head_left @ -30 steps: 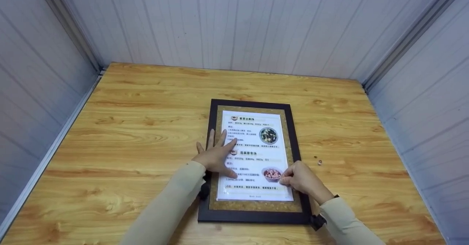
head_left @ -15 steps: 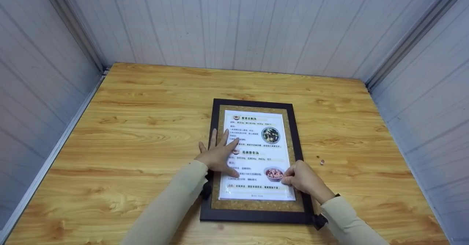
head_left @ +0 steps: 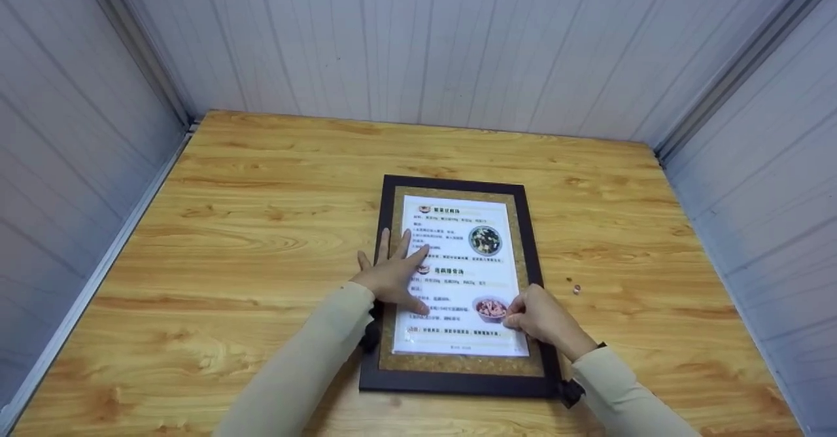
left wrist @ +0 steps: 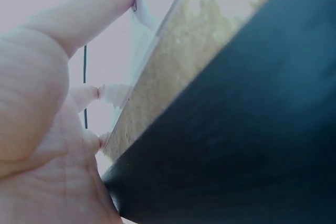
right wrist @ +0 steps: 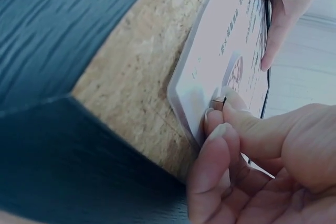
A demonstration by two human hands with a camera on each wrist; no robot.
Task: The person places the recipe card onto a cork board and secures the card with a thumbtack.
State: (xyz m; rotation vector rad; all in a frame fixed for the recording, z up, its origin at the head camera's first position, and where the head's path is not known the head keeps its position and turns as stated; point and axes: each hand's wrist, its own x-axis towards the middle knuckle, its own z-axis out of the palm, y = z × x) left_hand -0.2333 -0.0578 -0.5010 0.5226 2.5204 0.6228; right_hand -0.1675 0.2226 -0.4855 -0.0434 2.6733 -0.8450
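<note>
Left hand (head_left: 392, 280) rests spread-fingered on the sheet (head_left: 467, 277), right hand (head_left: 543, 316) pinches at its lower right edge; the wooden table (head_left: 274, 208) bears a dark-framed cork board (head_left: 458, 366), the sheet lying on its cork; right of it, two small bits (head_left: 576, 289); in the pinch, a tiny thing (right wrist: 218, 103), perhaps a pin

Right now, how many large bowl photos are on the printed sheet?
2: the upper bowl photo at the right of the printed sheet, and the lower bowl photo below it, by the right hand. The left hand hides some print.
</note>
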